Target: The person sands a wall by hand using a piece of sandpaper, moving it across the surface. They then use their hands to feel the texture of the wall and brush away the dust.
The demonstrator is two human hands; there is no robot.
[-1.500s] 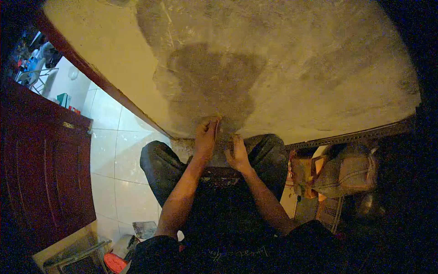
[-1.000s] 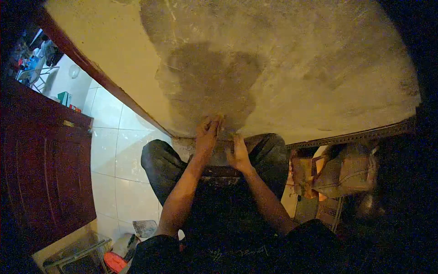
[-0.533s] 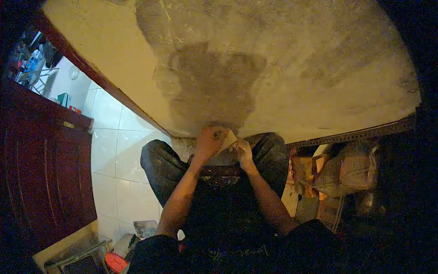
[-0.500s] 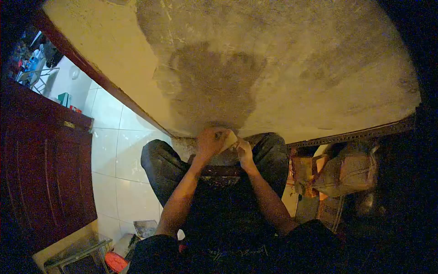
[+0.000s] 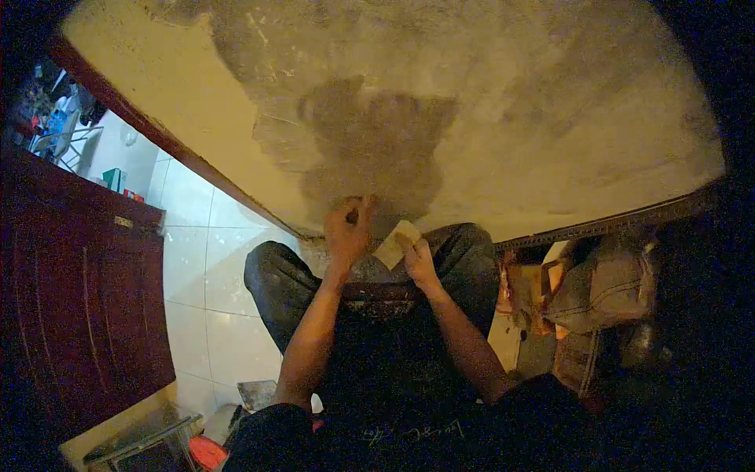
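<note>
My right hand pinches a pale rectangular piece, flat like a folded sheet of sandpaper, by its right side between my knees. To its left and a little higher, my left hand is apart from the piece, its fingers curled close in front of the wall. A dark spot shows between thumb and fingers there; I cannot tell whether it is a small object or a shadowed gap. The wall rises right before me, with a grey patchy area beside a yellowish painted strip. My shadow falls across the patch.
On the left, a dark red door stands beside the tiled floor. Bags and boxes lie to the right under the wall's edge. Low at left are a glass-topped stand and a red object.
My hands have come apart. The left moved up and left toward the wall, off the pale piece; the right keeps hold of it, and more of the piece shows.
</note>
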